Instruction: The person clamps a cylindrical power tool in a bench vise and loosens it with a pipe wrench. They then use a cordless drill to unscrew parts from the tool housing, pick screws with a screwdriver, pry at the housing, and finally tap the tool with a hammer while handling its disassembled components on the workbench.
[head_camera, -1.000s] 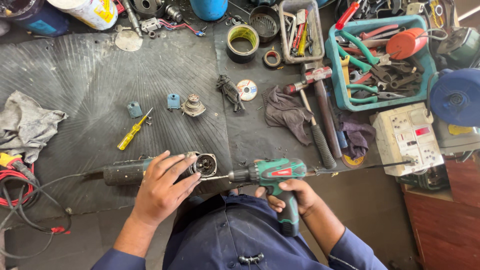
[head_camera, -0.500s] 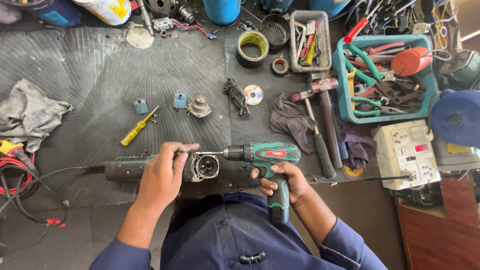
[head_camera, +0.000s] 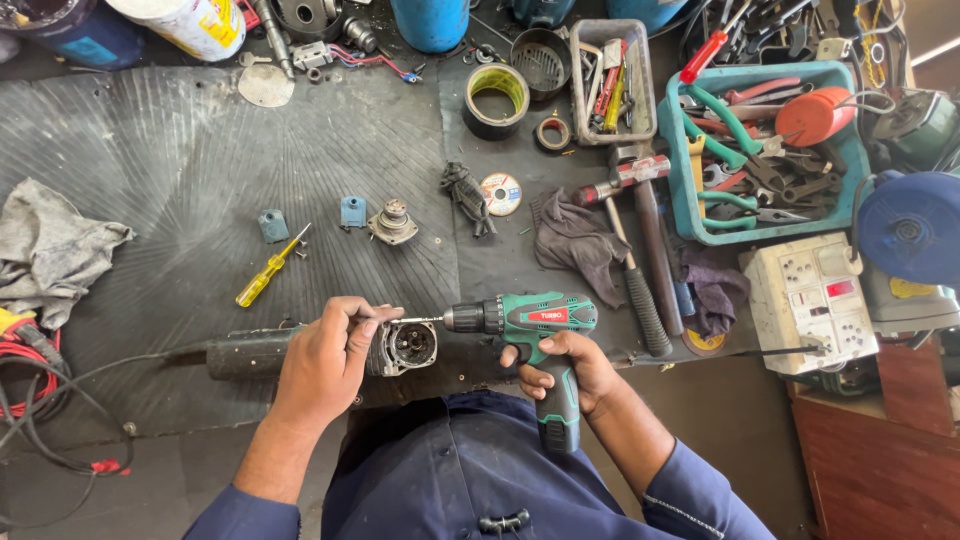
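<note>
My left hand (head_camera: 325, 360) grips a black angle grinder body (head_camera: 250, 352) lying on the rubber mat, with its open gear housing (head_camera: 408, 346) facing right. My right hand (head_camera: 565, 368) holds a green and black cordless drill (head_camera: 530, 330) by the handle. The drill's bit points left and meets the top edge of the housing beside my left fingertips. A grey gear part (head_camera: 392, 222) and two small blue pieces (head_camera: 352, 211) lie on the mat farther up.
A yellow screwdriver (head_camera: 265, 271), a grey rag (head_camera: 50, 250), hammers (head_camera: 640, 255), a dark cloth (head_camera: 575, 240), tape rolls (head_camera: 497, 98), a teal tool basket (head_camera: 700, 190), a white socket box (head_camera: 812, 300) and red wires (head_camera: 30, 355) surround the work.
The drill has moved left and its bit now touches the grinder housing. My left hand stayed on the grinder body, and the view shifted slightly.
</note>
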